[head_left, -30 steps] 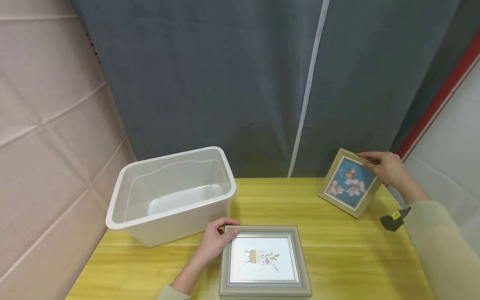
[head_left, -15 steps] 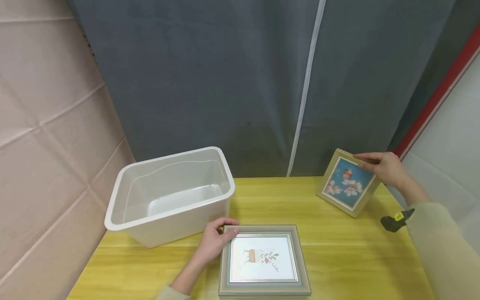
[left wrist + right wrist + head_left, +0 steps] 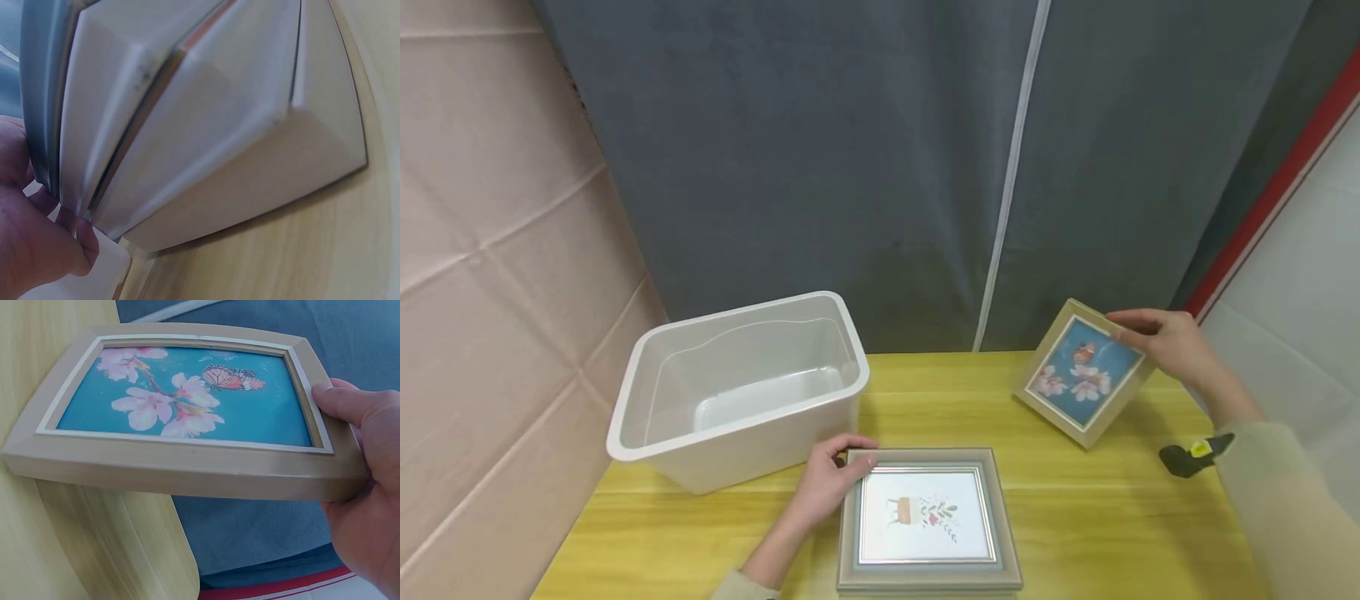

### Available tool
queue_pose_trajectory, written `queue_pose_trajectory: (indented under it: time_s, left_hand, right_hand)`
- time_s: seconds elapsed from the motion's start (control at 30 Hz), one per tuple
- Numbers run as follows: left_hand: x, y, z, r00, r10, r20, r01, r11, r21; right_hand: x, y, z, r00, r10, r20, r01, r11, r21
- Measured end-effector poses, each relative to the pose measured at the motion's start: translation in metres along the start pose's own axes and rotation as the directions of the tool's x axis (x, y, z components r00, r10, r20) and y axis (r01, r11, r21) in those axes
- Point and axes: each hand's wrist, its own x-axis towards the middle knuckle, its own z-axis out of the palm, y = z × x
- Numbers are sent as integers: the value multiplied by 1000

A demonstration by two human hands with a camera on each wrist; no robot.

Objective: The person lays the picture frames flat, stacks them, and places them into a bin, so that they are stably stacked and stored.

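The right hand (image 3: 1168, 342) grips the butterfly frame (image 3: 1078, 372), tilted above the surface's (image 3: 1075, 517) far right corner. The left hand (image 3: 831, 479) curls on the grey frame's (image 3: 927, 521) far-left corner; its near edge is cut off.

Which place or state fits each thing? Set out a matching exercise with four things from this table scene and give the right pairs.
Things:
1. Tub
2. Butterfly frame
3. Plant frame
4. Left hand

States:
A. lies flat on the table
B. tilted, gripped by the right hand
C. stands open at the table's left
D. holds a frame's corner

Pairs: 1-C, 2-B, 3-A, 4-D
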Motion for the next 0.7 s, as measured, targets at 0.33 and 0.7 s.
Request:
queue_pose_trajectory:
  time_s: [0.33, 0.7]
  left_hand:
    - [-2, 1, -1, 1000, -10, 9, 10, 1000, -6]
    - [3, 1, -3, 1000, -11, 3, 11, 1000, 13]
  right_hand:
    - [-17, -9, 8, 994, 98, -50, -91, 987, 133]
    - [-28, -34, 14, 992, 107, -73, -83, 957, 277]
